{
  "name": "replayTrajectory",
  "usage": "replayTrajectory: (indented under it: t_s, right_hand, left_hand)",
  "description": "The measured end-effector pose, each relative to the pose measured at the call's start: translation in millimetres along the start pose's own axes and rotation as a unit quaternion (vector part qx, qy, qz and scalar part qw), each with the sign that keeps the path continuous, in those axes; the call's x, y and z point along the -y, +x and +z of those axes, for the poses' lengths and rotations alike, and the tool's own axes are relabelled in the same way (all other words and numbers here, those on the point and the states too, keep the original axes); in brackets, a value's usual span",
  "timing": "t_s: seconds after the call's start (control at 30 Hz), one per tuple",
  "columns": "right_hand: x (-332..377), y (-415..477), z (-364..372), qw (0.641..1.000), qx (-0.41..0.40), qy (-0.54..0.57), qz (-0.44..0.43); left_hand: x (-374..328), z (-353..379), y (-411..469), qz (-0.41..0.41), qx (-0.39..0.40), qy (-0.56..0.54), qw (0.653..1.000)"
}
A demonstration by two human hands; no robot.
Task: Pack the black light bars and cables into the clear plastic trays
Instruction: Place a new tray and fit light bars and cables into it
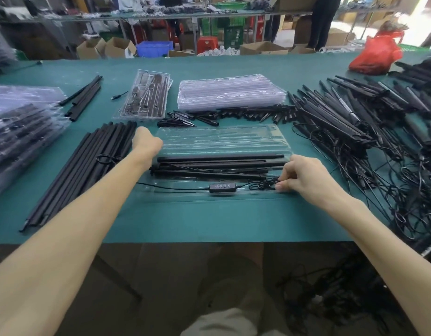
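Black light bars [219, 163] lie in clear tray [209, 137] — cable [223, 187] alongside.

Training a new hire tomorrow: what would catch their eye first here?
First, the clear plastic tray in the middle, black light bars lying in it, the right hand pinching a thin black cable at its near right end. Then the tangled heap of black bars and cables on the right, a red plastic bag beyond it.

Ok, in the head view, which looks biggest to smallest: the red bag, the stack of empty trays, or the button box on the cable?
1. stack of empty trays
2. red bag, which sits farther back, so its real size is unsure
3. button box, clearly the smallest
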State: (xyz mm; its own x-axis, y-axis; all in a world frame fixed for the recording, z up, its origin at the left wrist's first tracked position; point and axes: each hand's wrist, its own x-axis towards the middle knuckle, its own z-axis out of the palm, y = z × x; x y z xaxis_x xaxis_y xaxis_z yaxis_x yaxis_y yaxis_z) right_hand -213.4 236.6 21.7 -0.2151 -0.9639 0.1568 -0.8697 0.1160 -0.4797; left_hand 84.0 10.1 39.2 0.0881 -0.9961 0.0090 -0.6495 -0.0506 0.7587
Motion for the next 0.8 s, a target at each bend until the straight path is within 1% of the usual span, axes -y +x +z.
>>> replayTrajectory:
  t_s: [0.13, 0.23, 0.37, 0.5, 0.57, 0.7, 0.8]
  right_hand:
    - [0, -1, 1, 1.0, -0.001, 0.001, 0.002]
    - [0, -1, 1, 1.0, -0.005, 0.004, 0.001]
    - [1, -2, 0, 1.0, -0.005, 0.005, 0.001]
    - [0, -4, 0, 1.0, -0.005, 0.007, 0.004]
    - [0, -4, 0, 1.0, -0.004, 0.008, 0.005]
    - [1, -4, 0, 1.0, -0.003, 0.01, 0.005]
    - [3, -4, -1, 1.0, -0.003, 0.004, 0.005]
  left_hand:
    - [10, 2, 9, -0.037, -0.001, -0.109, 0.993]
    - [12, 2, 11, -0.066, -0.002, -0.203, 0.977]
    - [15, 0, 9, -0.067, 0.003, -0.28, 0.958]
    - [15, -8, 6, -0.067, 0.029, -0.341, 0.937]
    - [14, -14, 7, -0.05, 0.043, -0.342, 0.937]
    - [8, -27, 5, 0.005, 0.059, -0.301, 0.952]
    - [5, -41, 3, 0.036, 0.096, -0.295, 0.95]
